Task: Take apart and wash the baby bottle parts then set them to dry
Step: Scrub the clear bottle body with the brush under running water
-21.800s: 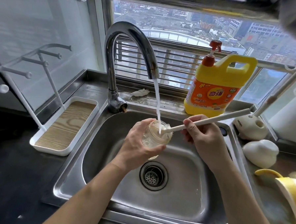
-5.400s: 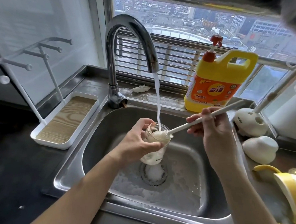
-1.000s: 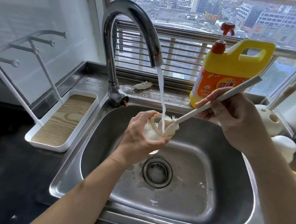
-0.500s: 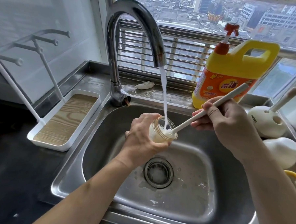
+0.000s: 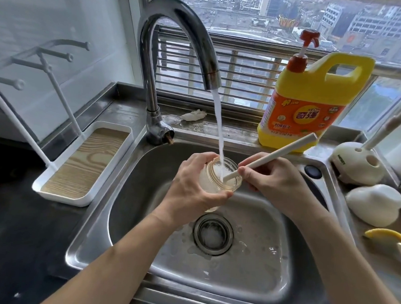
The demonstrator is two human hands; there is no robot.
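Clear bottle (image 5: 213,182) is held over the sink (image 5: 270,260), its mouth up and tilted right, under the water stream (image 5: 216,115) from the tap (image 5: 177,34). Left hand (image 5: 188,190) wraps fingers and thumb around the bottle body. Right hand (image 5: 277,181) pinches the brush handle (image 5: 283,149) just beside the mouth; the brush head is inside, hidden. Handle axis rises rightward, so withdrawal likely follows that line. Drying rack (image 5: 87,160) stands nearer the left hand.

The sink (image 5: 92,239) is formed of satin-sheened steel, the tap (image 5: 178,18) of mirror-polished metal. The bottle (image 5: 207,183) is seen as clear, smooth and faintly amber. Matt cream plastic is used for the brush handle (image 5: 276,153), glossy yellow plastic for the jug (image 5: 314,88). The tray (image 5: 60,196) is lined with wood grain.
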